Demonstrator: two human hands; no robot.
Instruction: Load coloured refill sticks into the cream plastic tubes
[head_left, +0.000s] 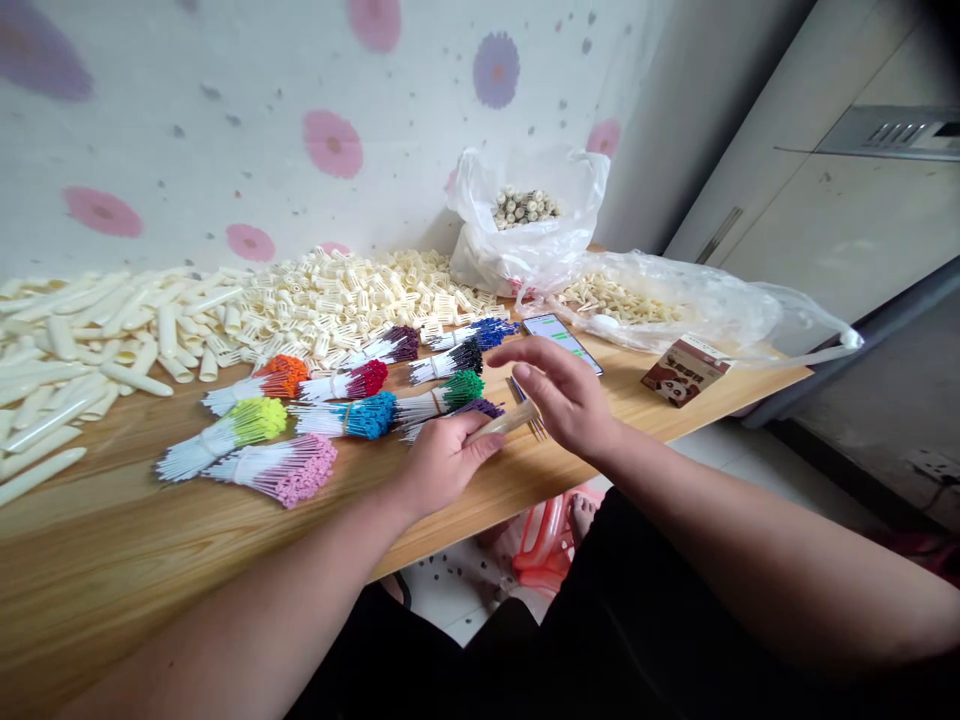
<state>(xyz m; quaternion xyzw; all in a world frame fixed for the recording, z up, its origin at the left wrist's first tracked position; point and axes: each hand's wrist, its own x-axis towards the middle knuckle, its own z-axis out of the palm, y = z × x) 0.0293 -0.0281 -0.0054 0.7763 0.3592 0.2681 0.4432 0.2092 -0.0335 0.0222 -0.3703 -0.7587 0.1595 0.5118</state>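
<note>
My left hand (448, 462) is closed around a cream pen barrel (506, 420), which points up to the right. My right hand (566, 395) is at the barrel's far end, its fingers curved and apart, with the palm side close to the tip; whether it touches the tip I cannot tell. A few thin pen refills (537, 428) lie on the table below my hands. Left of them are several banded bundles of refills with coloured ends, among them green (463, 390), blue (371, 413), pink (304, 472), yellow (259, 420) and orange (285, 377).
Cream pen barrels (112, 310) and a heap of small clip parts (360, 295) line the wall side of the wooden table (225, 560). Farther right are a white plastic bag (480, 245), a clear bag of parts (697, 290), a phone (564, 342) and a small brown box (684, 370).
</note>
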